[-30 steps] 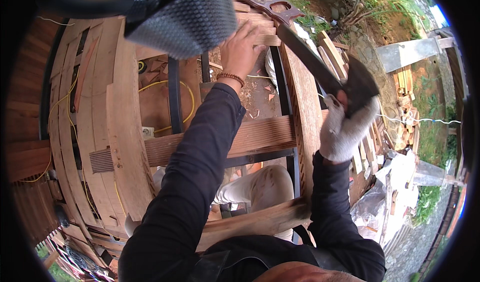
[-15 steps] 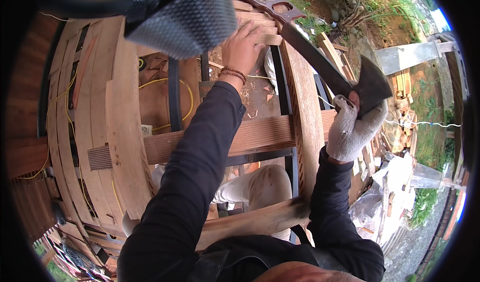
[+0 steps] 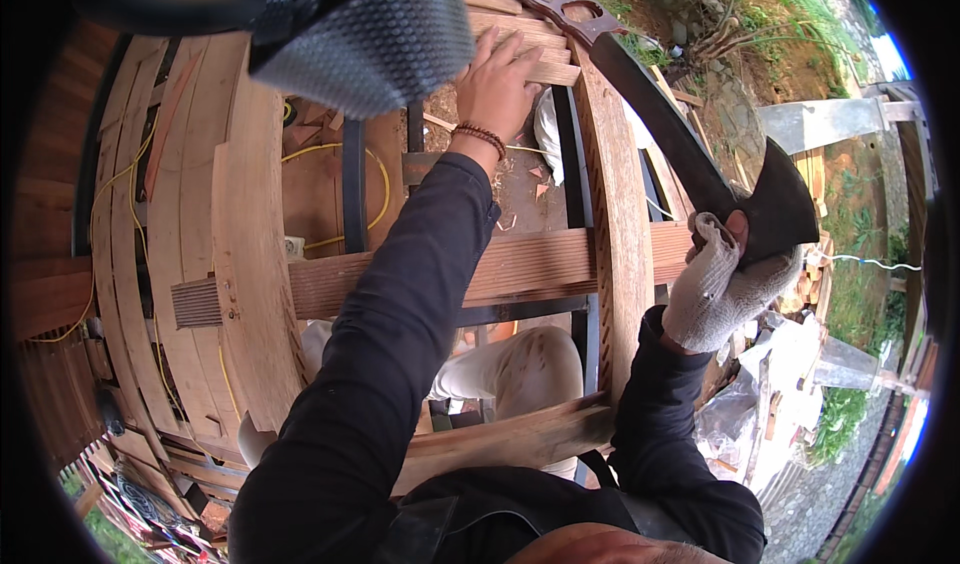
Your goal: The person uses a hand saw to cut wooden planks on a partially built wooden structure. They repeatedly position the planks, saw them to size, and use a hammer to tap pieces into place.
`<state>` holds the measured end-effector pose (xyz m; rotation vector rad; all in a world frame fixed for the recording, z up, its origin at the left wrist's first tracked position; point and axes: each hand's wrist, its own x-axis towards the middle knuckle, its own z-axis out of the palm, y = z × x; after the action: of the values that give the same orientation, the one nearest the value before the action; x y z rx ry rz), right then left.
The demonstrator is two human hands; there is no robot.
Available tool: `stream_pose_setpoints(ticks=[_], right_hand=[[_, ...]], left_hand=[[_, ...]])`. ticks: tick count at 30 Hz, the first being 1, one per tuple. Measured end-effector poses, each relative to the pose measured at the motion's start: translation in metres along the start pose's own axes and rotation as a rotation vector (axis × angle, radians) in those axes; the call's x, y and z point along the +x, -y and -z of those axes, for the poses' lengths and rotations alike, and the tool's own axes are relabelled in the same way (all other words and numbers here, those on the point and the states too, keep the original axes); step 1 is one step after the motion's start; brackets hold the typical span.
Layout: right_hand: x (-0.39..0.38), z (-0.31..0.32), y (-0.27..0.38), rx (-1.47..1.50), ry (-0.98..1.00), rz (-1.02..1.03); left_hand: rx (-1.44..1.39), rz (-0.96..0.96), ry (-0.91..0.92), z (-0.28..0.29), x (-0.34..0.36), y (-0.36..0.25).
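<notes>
Left hand (image 3: 497,94) bare, beaded bracelet (image 3: 482,140) at wrist; fingers extended, slightly spread, lying on stacked wooden strips (image 3: 553,71) at far side of frame. Right hand (image 3: 725,289), in pale knit glove, closed around axe (image 3: 690,154) close to its head, right of the wooden beam (image 3: 622,194); dark handle slants up-left toward handsaw (image 3: 558,2). Grooved board (image 3: 545,262) lies crosswise, nearer the body.

- The grooved board (image 3: 535,262) is crossed on top by the left beam (image 3: 250,204) and the right beam (image 3: 624,189).
- Slats (image 3: 552,56) are laid at the right beam's far end; over their ends, the saw (image 3: 556,0) is placed.
</notes>
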<state>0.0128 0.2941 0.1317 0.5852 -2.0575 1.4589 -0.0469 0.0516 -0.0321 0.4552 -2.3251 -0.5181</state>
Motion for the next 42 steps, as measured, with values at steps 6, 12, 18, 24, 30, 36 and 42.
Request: stream_pose_setpoints(ticks=[6, 12, 18, 24, 30, 36, 42], right_hand=[[0.004, -0.009, -0.024, -0.079, 0.026, 0.055], [0.004, -0.022, -0.028, -0.181, 0.138, 0.179], [0.004, -0.002, -0.015, 0.013, -0.023, -0.05], [0.0, -0.02, -0.035, -0.206, 0.091, 0.137], [-0.004, -0.003, -0.018, -0.012, -0.115, -0.07], [0.004, -0.019, -0.035, -0.329, 0.039, 0.241], [0.009, -0.017, -0.011, 0.019, -0.083, -0.026]], left_hand=[[0.003, -0.006, 0.03, -0.001, -0.001, 0.001], [-0.009, -0.021, -0.017, -0.006, 0.0, 0.001], [-0.016, -0.018, -0.009, -0.006, 0.001, 0.004], [-0.039, -0.004, -0.016, -0.004, 0.006, 0.005], [0.007, -0.027, -0.04, -0.005, 0.002, 0.005], [-0.027, -0.024, -0.033, -0.005, 0.001, 0.001], [-0.005, -0.002, -0.023, -0.003, 0.003, 0.004]])
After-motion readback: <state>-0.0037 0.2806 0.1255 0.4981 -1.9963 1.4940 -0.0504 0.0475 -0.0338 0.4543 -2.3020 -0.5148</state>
